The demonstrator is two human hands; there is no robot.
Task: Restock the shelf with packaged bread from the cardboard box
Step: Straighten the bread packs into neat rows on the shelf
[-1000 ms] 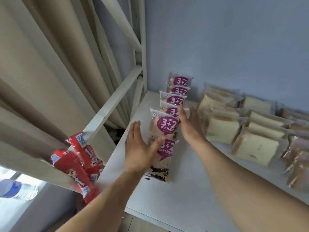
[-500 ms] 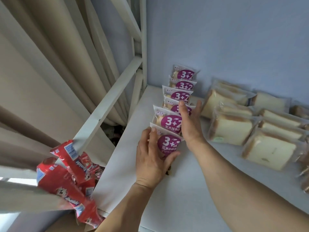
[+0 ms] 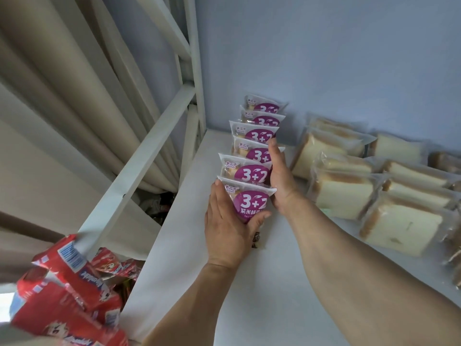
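Observation:
Several packets of bread with purple "3+2" labels stand in a row running from the back wall toward me on the white shelf. My left hand grips the front packet, fingers along its left side and thumb across its lower edge. My right hand lies flat against the right side of the row, its fingers stretched along the packets behind the front one. The cardboard box is out of view.
Clear packs of sliced white bread lie in rows to the right of the purple packets. Red snack packets hang at the lower left, below the slanted white frame bar. Beige curtains fill the left.
The front packet went from lying flat to standing upright against the row. My left hand closed around it and my right hand settled along the row's right side.

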